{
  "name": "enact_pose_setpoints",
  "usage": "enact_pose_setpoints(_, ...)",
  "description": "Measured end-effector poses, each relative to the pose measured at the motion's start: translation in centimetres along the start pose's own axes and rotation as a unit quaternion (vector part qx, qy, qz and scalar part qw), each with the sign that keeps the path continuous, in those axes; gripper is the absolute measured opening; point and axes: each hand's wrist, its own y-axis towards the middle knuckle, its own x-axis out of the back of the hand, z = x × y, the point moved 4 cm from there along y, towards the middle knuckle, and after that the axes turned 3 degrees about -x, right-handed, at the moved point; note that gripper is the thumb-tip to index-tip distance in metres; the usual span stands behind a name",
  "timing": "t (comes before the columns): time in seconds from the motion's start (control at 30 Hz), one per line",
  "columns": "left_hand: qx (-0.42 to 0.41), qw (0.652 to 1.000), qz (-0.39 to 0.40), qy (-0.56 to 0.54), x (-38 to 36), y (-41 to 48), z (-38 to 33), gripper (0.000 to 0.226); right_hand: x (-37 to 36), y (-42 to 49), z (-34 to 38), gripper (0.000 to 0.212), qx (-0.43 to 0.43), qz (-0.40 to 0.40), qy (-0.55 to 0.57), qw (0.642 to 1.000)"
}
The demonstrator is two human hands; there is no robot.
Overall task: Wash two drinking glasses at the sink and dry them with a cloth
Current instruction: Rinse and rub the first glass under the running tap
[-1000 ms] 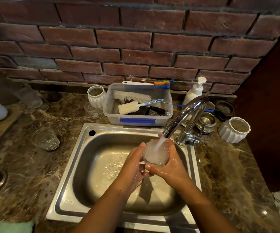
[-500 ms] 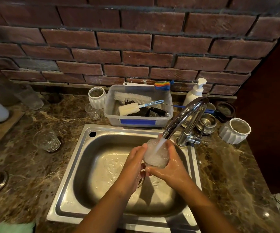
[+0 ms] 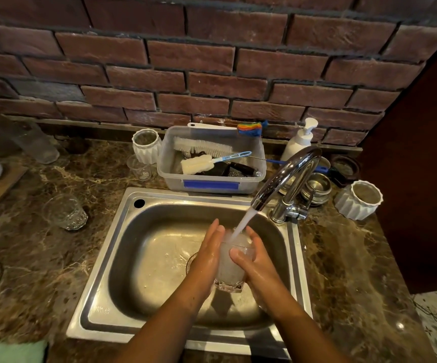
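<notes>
Over the steel sink (image 3: 102, 305) I hold a clear drinking glass (image 3: 231, 271) upright under the running tap (image 3: 285, 176). Water pours into it and it brims with white foam. My left hand (image 3: 208, 258) presses flat against its left side, fingers straight. My right hand (image 3: 251, 260) wraps its right side, thumb across the front. A second, faceted glass (image 3: 65, 212) stands on the marble counter left of the sink. A light green cloth (image 3: 13, 352) lies at the bottom left corner.
A plastic tub of brushes (image 3: 212, 184) sits behind the sink, with a white ribbed cup (image 3: 146, 145), a small glass (image 3: 140, 169) and a soap pump (image 3: 301, 140) beside it. Steel bowls (image 3: 317, 188) and another white cup (image 3: 360, 200) stand right of the tap.
The glass has come lower and nearer to me under the stream. My left hand has flattened against its side, and the water falls farther before it reaches the glass.
</notes>
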Motion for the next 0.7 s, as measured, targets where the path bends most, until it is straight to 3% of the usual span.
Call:
enact_pose_setpoints(0.1, 0.051, 0.998, -0.018, -0.015, 0.1, -0.1, 0.9, 0.077, -0.6, -0.2, -1.2, 0.112, -0.049, -0.003, 0.050, 0.998)
enact_pose_setpoints(0.3, 0.137, 0.989, -0.044, -0.027, 0.7, -1.4, 3.7, 0.064, -1.5, -1.5, -2.5, 0.049, -0.140, 0.005, 0.100, 0.985)
enact_pose_setpoints(0.37, 0.158, 0.986, -0.050, -0.033, 0.8, -1.7, 4.4, 0.058, -1.7, -1.7, -2.9, 0.039, -0.161, 0.007, 0.108, 0.981)
enact_pose_setpoints(0.43, 0.174, 0.982, -0.052, -0.049, 0.8, -2.0, 4.8, 0.052, -1.7, -1.6, -3.8, 0.045, -0.189, 0.005, 0.117, 0.975)
enact_pose_setpoints(0.57, 0.176, 0.982, -0.059, -0.045, 0.9, -2.3, 5.2, 0.047, -1.5, -1.5, -5.2, 0.085, -0.220, -0.005, 0.108, 0.969)
enact_pose_setpoints(0.63, 0.185, 0.980, -0.049, -0.045, 0.9, -2.3, 5.3, 0.053, -1.4, -1.4, -5.5, 0.082, -0.220, 0.005, 0.113, 0.969)
enact_pose_setpoints(0.7, 0.190, 0.981, -0.043, -0.022, 1.0, -2.3, 5.3, 0.055, -1.2, -1.4, -5.6, 0.064, -0.225, 0.036, 0.126, 0.966)
